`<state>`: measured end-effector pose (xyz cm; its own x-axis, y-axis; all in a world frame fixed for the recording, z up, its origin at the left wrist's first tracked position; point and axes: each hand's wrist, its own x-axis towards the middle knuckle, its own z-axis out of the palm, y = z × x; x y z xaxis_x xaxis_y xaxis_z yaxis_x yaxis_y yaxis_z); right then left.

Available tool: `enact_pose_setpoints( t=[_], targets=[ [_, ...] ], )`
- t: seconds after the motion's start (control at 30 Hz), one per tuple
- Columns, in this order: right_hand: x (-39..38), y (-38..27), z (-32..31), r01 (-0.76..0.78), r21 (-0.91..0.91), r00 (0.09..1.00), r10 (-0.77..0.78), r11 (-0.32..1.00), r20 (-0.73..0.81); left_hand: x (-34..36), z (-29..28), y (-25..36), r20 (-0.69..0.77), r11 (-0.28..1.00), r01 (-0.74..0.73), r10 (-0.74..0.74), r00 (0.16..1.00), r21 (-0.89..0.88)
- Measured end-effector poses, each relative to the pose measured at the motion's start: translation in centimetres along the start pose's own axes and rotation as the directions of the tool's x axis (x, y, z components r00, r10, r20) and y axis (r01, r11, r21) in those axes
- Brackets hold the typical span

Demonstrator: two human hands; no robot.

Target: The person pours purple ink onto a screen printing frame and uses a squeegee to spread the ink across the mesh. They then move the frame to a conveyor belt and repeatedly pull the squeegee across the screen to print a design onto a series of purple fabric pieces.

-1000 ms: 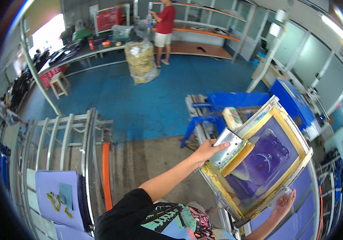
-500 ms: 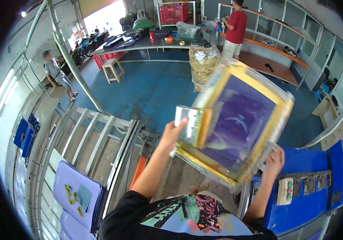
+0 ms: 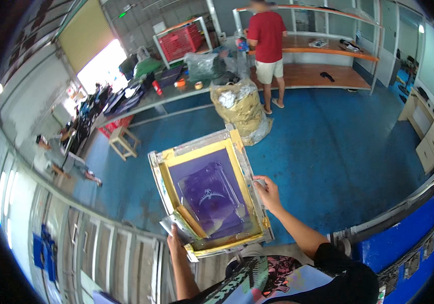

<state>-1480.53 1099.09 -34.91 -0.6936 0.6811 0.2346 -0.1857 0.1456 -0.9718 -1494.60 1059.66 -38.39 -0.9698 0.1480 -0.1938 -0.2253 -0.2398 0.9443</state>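
A screen-printing frame [image 3: 242, 158] with yellow-stained inner edges is held up in front of me, tilted. Its purple mesh [image 3: 189, 178] bears a small pale curved motif low in the middle. At the frame's lower left corner, my left hand [image 3: 176, 240] is closed on a squeegee [image 3: 191, 223] with a silvery holder and a yellowish blade, which lies over the mesh edge. Whether those fingers also grip the frame is hidden. My right hand [image 3: 268, 195] is closed round the right side of the frame, its thumb along the rim.
Metal rails [image 3: 118, 253] run along my left, and blue machinery [image 3: 394, 248] stands on my right. Ahead are a stuffed sack [image 3: 242, 109], a wooden stool [image 3: 123, 142] and a long laden table [image 3: 146, 103]. A person in red [image 3: 267, 40] stands by shelves; another person [image 3: 57, 157] is far left.
My view has swung right. The frame has come lower and left in view, turning more upright, with the squeegee now at its lower left corner. Both hands keep their holds.
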Motion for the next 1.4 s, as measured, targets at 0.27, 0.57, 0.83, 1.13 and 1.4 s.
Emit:
enact_pose_setpoints(
  t=[0.27,0.57,0.83,1.13,1.4],
  targets=[
    [12.7,1.9,-13.1,-0.247,-0.091,0.925,0.207,0.965,-0.32,16.9,22.9,-1.7,0.242,0.97,0.159,-0.201,0.949,0.182],
    [15.0,8.8,-33.9,-0.295,-0.091,0.658,0.133,0.951,-0.741,24.1,57.3,-14.6,0.523,0.855,0.182,-0.451,0.723,0.486],
    [20.5,11.2,-56.1,-0.524,-0.12,0.517,0.203,0.843,-0.832,18.9,84.9,-25.7,0.671,0.818,-0.008,-0.466,0.577,0.575],
    [26.7,11.8,-78.7,-0.556,-0.09,0.362,0.143,0.826,-0.921,12.6,108.2,-39.5,0.675,0.746,0.116,-0.649,0.351,0.656],
    [33.3,14.3,-103.7,-0.462,-0.083,0.281,0.056,0.883,-0.958,5.5,138.3,-48.9,0.791,0.805,0.167,-0.591,0.16,0.569]
  ],
)
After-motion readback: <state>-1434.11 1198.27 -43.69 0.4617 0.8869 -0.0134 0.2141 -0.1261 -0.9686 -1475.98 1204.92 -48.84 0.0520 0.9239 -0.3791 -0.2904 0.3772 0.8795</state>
